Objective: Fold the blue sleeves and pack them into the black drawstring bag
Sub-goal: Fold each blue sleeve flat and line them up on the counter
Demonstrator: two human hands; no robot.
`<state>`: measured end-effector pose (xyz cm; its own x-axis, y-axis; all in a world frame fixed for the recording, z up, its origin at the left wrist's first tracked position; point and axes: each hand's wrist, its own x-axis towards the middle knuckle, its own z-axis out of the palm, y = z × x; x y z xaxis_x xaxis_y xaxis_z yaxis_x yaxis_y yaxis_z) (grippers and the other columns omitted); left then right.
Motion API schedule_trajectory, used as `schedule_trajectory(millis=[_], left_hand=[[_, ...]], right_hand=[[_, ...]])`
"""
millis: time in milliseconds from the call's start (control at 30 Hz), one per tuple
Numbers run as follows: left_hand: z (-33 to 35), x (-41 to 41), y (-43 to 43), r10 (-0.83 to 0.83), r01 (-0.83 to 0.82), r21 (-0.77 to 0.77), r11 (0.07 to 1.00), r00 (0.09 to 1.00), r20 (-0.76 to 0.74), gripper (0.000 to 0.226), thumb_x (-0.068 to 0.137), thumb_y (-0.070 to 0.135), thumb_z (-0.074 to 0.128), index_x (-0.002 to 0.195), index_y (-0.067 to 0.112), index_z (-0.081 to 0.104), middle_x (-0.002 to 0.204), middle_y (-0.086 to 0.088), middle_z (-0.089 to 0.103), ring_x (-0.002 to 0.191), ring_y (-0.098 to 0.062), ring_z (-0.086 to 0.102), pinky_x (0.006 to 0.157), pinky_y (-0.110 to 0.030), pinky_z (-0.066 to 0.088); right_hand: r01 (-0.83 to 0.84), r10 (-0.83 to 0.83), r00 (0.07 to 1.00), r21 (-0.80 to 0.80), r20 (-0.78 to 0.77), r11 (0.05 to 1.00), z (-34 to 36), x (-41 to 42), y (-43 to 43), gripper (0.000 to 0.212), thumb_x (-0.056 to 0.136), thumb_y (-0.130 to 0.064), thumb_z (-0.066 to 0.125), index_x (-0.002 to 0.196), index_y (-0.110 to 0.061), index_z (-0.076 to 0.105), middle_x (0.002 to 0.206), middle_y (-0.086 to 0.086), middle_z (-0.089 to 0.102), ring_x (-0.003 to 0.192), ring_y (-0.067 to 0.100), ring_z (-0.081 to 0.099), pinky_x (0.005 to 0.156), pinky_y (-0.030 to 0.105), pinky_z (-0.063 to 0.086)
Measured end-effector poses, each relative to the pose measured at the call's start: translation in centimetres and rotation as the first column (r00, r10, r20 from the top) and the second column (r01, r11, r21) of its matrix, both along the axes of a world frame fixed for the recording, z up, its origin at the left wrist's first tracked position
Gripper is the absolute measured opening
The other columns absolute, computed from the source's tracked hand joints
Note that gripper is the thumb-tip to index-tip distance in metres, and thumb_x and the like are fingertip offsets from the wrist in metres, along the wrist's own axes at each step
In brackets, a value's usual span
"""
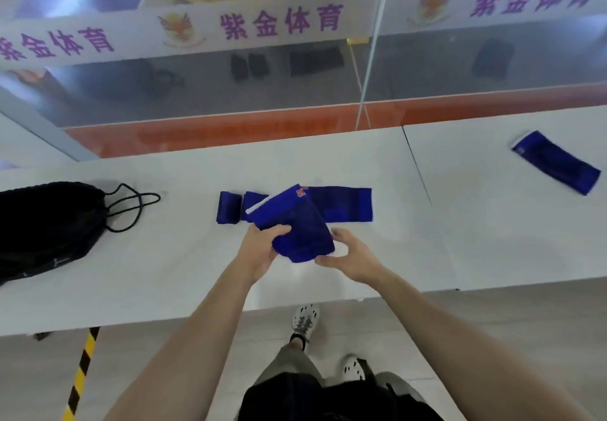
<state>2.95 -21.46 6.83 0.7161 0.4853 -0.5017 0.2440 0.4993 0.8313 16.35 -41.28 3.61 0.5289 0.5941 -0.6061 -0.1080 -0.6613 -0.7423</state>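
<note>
1. Centre of the frame: the left hand (262,251) grips a blue sleeve (292,223) above the white table (164,272).
2. The right hand (353,259) is relaxed, not gripping; its thumb touches the sleeve's edge.
3. The black drawstring bag (42,223) lies at the left edge.

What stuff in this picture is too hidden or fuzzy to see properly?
Head view only:
- Black bag: cut off by the left edge; contents unseen.
- Flat sleeve: left end hidden behind the held sleeve.
- Orange logo on the held sleeve: blurred, unreadable.
- Right hand: blur hides whether it grips the held sleeve.
</note>
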Motion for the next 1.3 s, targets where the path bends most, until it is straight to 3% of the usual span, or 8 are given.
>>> schedule_trajectory(millis=[200,333,467,567,700,833,1167,1300], left_hand=[[0.1,-0.5,-0.9,0.151,-0.122,-0.247,0.961,0.983,0.104,0.045,0.103,0.005,0.069,0.147,0.006,0.065,0.143,-0.016,0.073,0.130,-0.031,0.071,0.114,-0.050,0.053],[-1.7,-1.7,1.8,0.079,-0.082,-0.012,0.997,0.984,-0.162,0.037,0.098,0.020,0.083,0.132,0.008,0.074,0.126,-0.011,0.082,0.123,-0.033,0.076,0.110,-0.056,0.059],[-4.0,0.0,3.7,-0.047,0.148,0.243,0.959,0.925,-0.377,0.021,0.102,0.029,0.079,0.115,0.013,0.076,0.102,-0.004,0.085,0.102,-0.030,0.082,0.090,-0.052,0.069],[-5.6,2.4,4.7,-0.139,0.344,0.371,0.863,0.866,-0.481,0.014,0.106,0.034,0.070,0.107,0.021,0.070,0.096,-0.002,0.083,0.088,-0.026,0.081,0.079,-0.049,0.069],[-7.4,5.7,5.0,-0.162,0.510,0.475,0.717,0.784,-0.599,0.020,0.110,0.037,0.061,0.113,0.018,0.063,0.102,0.000,0.075,0.089,-0.022,0.072,0.064,-0.033,0.051],[-8.5,8.2,4.7,-0.132,0.515,0.494,0.700,0.774,-0.620,0.020,0.109,0.035,0.063,0.105,0.015,0.065,0.095,-0.002,0.073,0.091,-0.024,0.066,0.076,-0.035,0.047],[-11.2,11.7,4.8,-0.006,0.525,0.553,0.647,0.728,-0.685,0.033,0.110,0.032,0.059,0.085,0.011,0.055,0.071,-0.003,0.060,0.074,-0.029,0.058,0.062,-0.038,0.039],[-11.6,12.0,5.0,0.038,0.532,0.568,0.628,0.708,-0.705,0.036,0.110,0.030,0.061,0.078,0.016,0.050,0.068,0.000,0.058,0.071,-0.027,0.056,0.060,-0.037,0.037]], right_hand=[[-0.027,0.027,1.000,0.015,-0.004,1.000,0.0,1.4,-1.8,0.014,0.097,-0.022,0.076,0.110,-0.017,0.077,0.109,0.003,0.081,0.109,0.028,0.075,0.100,0.048,0.059],[0.235,-0.230,0.969,0.053,-0.092,0.970,-0.6,3.3,-2.2,0.015,0.098,-0.016,0.078,0.110,-0.009,0.076,0.108,0.009,0.082,0.099,0.027,0.080,0.088,0.043,0.068],[0.453,-0.453,0.891,0.002,0.015,0.892,-2.0,5.3,-1.2,0.026,0.096,-0.027,0.080,0.106,-0.005,0.071,0.100,0.016,0.078,0.097,0.041,0.078,0.082,0.062,0.066],[0.368,-0.359,0.925,-0.055,0.125,0.928,-2.8,6.6,-0.6,0.005,0.101,-0.019,0.071,0.105,-0.016,0.071,0.095,0.010,0.075,0.092,0.038,0.074,0.080,0.051,0.066],[0.401,-0.382,0.904,-0.069,0.195,0.914,-3.2,8.5,-1.3,0.020,0.103,-0.016,0.067,0.113,-0.030,0.076,0.093,0.001,0.079,0.089,0.030,0.077,0.083,0.053,0.067],[0.455,-0.425,0.874,-0.091,0.235,0.886,-3.6,10.7,-1.6,0.014,0.101,-0.019,0.070,0.112,-0.027,0.074,0.093,-0.003,0.079,0.084,0.027,0.079,0.084,0.053,0.067],[0.358,-0.299,0.906,-0.163,0.300,0.920,-5.7,16.4,1.1,0.014,0.102,-0.022,0.068,0.116,-0.021,0.071,0.101,-0.004,0.076,0.088,0.021,0.073,0.071,0.030,0.054],[0.300,-0.235,0.928,-0.208,0.289,0.931,-6.8,17.1,1.7,0.011,0.097,-0.024,0.069,0.107,-0.024,0.072,0.098,-0.006,0.078,0.086,0.025,0.078,0.080,0.042,0.065]])
